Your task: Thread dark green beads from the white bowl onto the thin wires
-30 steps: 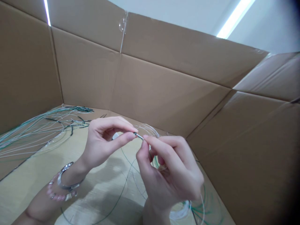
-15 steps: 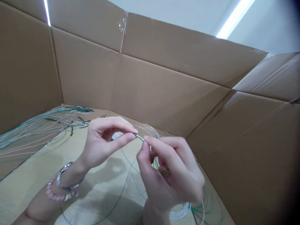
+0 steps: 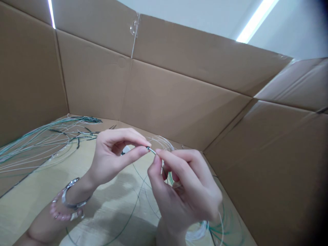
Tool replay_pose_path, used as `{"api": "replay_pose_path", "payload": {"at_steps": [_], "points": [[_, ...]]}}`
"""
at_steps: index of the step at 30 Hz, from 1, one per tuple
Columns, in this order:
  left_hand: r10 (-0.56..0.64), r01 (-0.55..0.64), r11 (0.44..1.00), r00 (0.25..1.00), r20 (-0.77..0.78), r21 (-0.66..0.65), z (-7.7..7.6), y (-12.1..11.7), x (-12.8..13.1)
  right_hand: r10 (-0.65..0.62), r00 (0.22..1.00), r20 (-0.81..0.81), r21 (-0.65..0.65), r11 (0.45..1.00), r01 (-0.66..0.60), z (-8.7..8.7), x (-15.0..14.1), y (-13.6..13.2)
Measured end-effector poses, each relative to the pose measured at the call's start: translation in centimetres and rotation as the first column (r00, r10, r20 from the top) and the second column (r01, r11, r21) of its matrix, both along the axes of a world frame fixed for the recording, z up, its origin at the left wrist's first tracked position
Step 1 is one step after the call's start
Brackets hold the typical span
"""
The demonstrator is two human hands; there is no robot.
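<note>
1. Two bare hands meet at one thin wire (image 3: 153,151), held in the air above the yellowish tabletop (image 3: 46,191); every place below is told from this wire.
2. Left of the wire, the left hand (image 3: 106,162) pinches a small dark tip (image 3: 148,148) between thumb and forefinger.
3. Right of the wire, the right hand (image 3: 189,194) pinches it between thumb and forefinger near that tip, the other fingers curled; whether they hold more strands I cannot tell.
4. The wire looks very light and bendy, so it probably gives way when pushed from far back, and being so slim it may roll or slip between smooth fingertips.
5. The surest hold seems to be close to the tip, with a short stretch left showing between the two pinches; a gentle squeeze suits, as the tip may be fragile.
6. Well to the left of the wire lies a bundle of green and white wires (image 3: 89,119); below and right, a white coil (image 3: 196,235); behind, the cardboard wall (image 3: 179,99).
</note>
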State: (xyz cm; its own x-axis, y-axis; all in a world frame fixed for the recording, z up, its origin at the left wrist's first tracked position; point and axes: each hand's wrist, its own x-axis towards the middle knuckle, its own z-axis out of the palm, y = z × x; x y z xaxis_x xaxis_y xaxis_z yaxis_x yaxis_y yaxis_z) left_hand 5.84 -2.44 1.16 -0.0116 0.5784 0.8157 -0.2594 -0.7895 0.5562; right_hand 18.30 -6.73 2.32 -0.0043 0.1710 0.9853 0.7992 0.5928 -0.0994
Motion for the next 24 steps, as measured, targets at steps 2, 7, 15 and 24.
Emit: {"api": "replay_pose_path", "payload": {"at_steps": [2,7,15,24], "points": [[0.017,-0.017,1.000,1.000,-0.013,0.009,-0.1,0.0,-0.1,0.000,1.000,0.010,0.008,1.000,0.000,0.1,0.1,0.0],[0.063,-0.053,0.994,0.992,-0.110,0.091,-0.2,0.3,-0.6,0.017,1.000,0.022,-0.012,1.000,-0.016,0.1,0.2,0.1],[0.033,-0.034,0.999,0.992,-0.126,-0.003,0.1,0.2,-1.0,0.117,0.990,0.081,-0.074,0.991,-0.111,0.1,0.5,0.6],[0.313,-0.293,0.946,0.936,-0.163,0.138,0.2,0.4,-1.3,0.021,0.998,0.053,-0.006,1.000,-0.021,-0.2,0.1,1.5]]}}
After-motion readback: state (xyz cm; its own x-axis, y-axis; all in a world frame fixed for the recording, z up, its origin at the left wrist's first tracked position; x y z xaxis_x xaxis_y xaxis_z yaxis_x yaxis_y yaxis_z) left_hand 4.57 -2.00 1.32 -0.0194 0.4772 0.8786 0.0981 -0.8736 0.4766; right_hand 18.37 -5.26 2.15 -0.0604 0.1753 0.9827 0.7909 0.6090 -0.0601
